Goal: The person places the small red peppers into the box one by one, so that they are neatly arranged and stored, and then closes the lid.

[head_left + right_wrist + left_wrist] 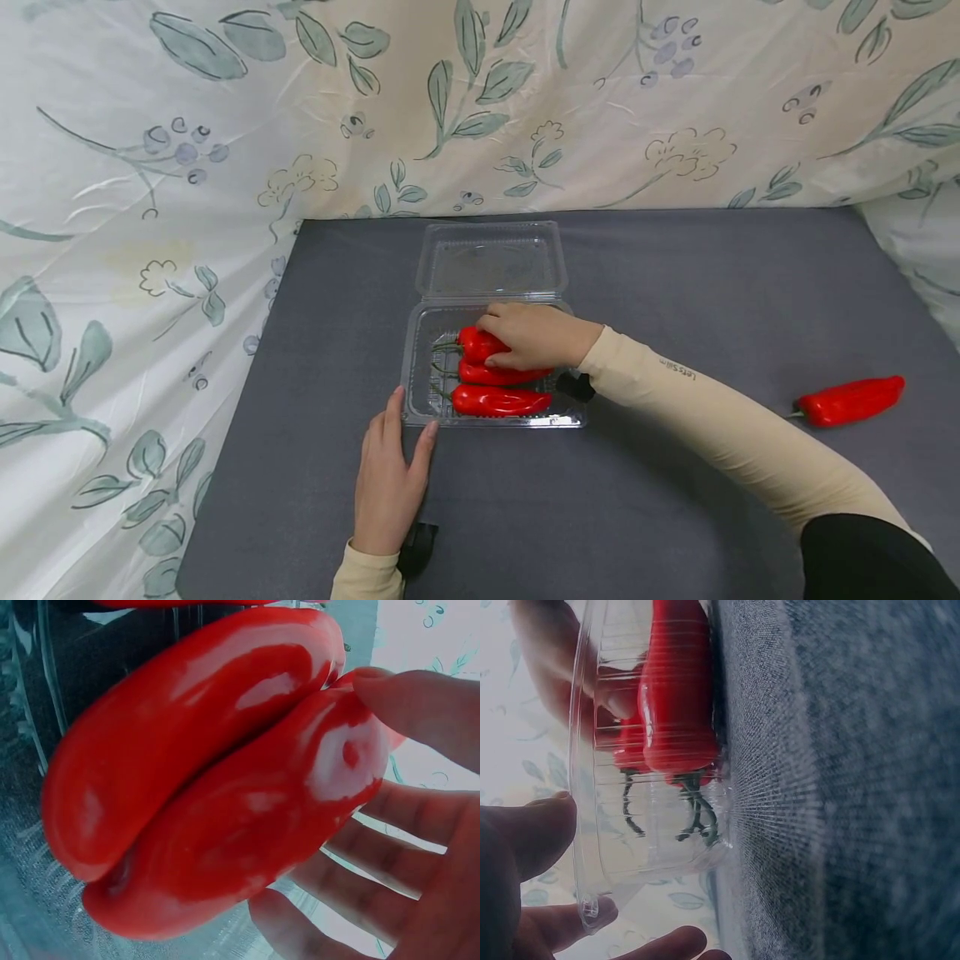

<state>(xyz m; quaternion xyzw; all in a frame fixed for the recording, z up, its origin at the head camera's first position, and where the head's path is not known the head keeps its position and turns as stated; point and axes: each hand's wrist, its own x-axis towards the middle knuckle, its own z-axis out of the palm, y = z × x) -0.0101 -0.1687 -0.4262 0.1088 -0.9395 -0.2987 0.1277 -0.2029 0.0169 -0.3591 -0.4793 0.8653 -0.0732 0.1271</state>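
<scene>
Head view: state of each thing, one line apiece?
Box: open, on table
Lid: folded back
Rear pepper: in box, gripped by right hand
Middle pepper: lying in box
Front pepper: lying in box
Right pepper: lying on table
Left hand: touching box corner

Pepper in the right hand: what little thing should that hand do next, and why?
Maybe the right hand should gently let go. It's holding the far pepper, which seems to lie inside the clear box, snug beside the middle pepper. Another one, the loose pepper, lies outside, so a free hand could help.
</scene>
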